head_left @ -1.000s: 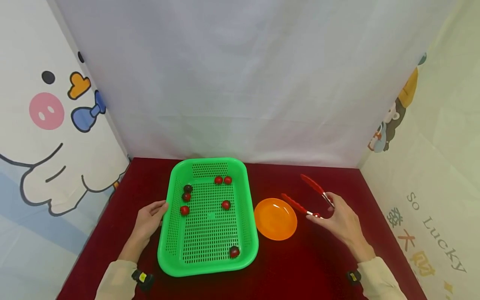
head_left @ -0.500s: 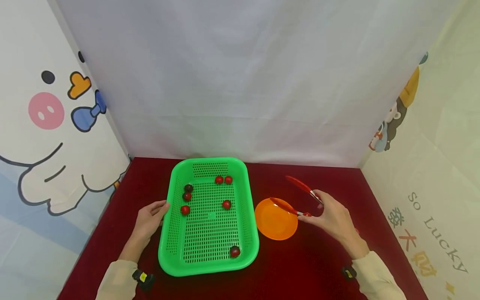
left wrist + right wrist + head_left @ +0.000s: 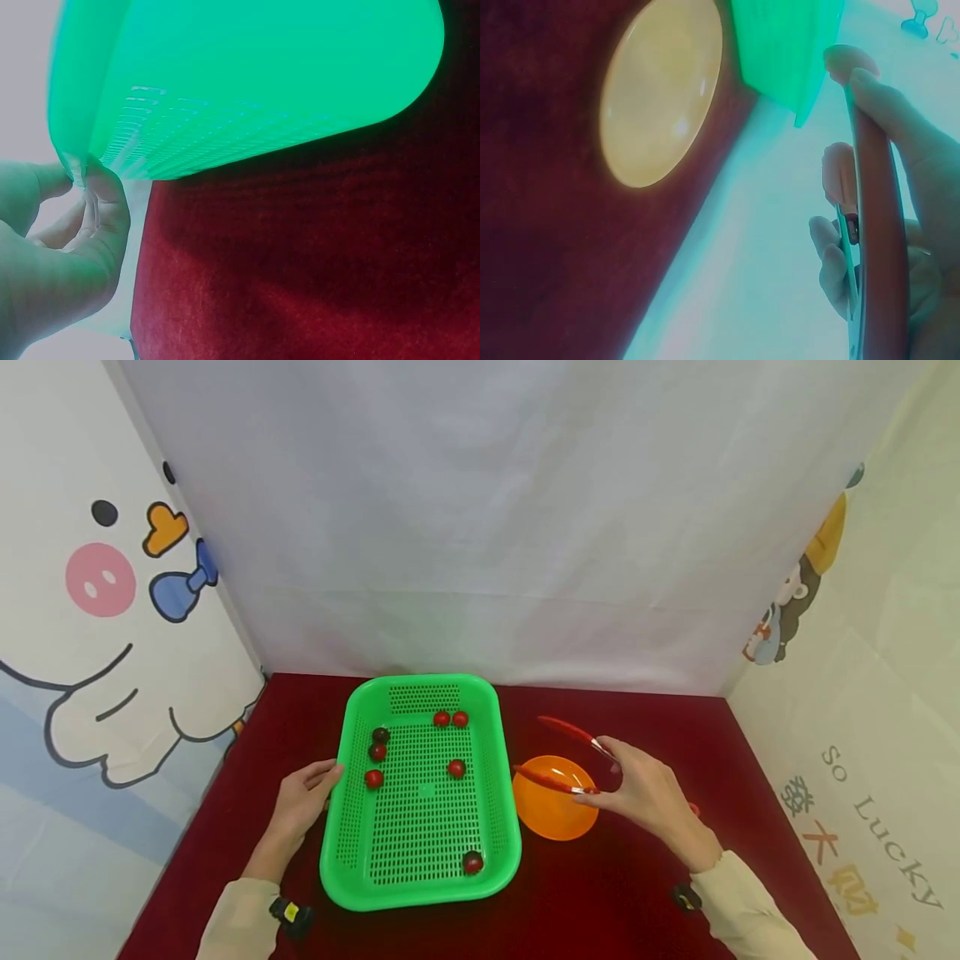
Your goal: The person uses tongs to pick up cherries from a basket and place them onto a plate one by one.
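A green perforated basket [image 3: 491, 839] stands on the dark red cloth, holding several cherry tomatoes [image 3: 456, 768], some red and some darker. My left hand [image 3: 300, 806] is at its left side; in the left wrist view the thumb and a finger pinch the basket's rim [image 3: 71, 139]. In my right hand [image 3: 648, 789] I grip red-tipped tongs [image 3: 543, 778] by their arms, which are spread apart with nothing between the tips. One tong tip overlaps the orange plate [image 3: 555, 818] in the head view. In the right wrist view the tongs' handle [image 3: 881, 195] runs along the palm.
The orange plate sits close against the basket's right side, with nothing on it. A pale curtain [image 3: 465, 527] closes off the back, and printed cloths [image 3: 101, 710] hang at both sides. Red cloth [image 3: 585, 893] shows in front of the plate.
My right hand has carried the tongs leftward, from right of the plate to over it, nearer the basket. The tongs' arms stay apart. My left hand keeps its place at the basket.
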Available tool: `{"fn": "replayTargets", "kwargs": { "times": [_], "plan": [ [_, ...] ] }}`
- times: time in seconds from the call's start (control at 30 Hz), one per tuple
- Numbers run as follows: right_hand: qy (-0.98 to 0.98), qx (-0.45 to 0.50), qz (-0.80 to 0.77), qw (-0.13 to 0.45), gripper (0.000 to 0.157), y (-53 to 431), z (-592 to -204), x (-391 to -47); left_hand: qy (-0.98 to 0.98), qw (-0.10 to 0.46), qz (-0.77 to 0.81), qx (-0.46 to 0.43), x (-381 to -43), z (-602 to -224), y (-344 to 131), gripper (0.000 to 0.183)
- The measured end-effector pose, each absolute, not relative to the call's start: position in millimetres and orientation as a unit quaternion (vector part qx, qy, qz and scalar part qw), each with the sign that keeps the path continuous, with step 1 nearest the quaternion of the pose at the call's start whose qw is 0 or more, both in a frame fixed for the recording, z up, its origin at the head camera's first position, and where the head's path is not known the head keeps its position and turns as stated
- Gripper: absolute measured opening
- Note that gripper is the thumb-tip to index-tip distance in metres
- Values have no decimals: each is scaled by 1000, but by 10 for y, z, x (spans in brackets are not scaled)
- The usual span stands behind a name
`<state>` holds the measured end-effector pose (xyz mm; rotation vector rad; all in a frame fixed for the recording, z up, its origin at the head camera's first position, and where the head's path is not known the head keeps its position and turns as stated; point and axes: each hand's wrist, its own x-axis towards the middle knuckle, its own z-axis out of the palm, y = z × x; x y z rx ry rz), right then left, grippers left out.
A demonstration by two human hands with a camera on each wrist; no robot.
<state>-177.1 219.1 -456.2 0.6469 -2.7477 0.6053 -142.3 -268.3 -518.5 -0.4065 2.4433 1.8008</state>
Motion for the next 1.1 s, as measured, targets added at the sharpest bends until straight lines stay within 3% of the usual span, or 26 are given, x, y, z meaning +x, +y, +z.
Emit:
{"fn": "replayTargets", "kwargs": {
  "times": [1.1],
  "plan": [
    [-922, 358, 144, 23, 77, 1682, -4381, -1694, 796, 38, 589, -137, -1414, -5183, -2673, 56]
  ]
}}
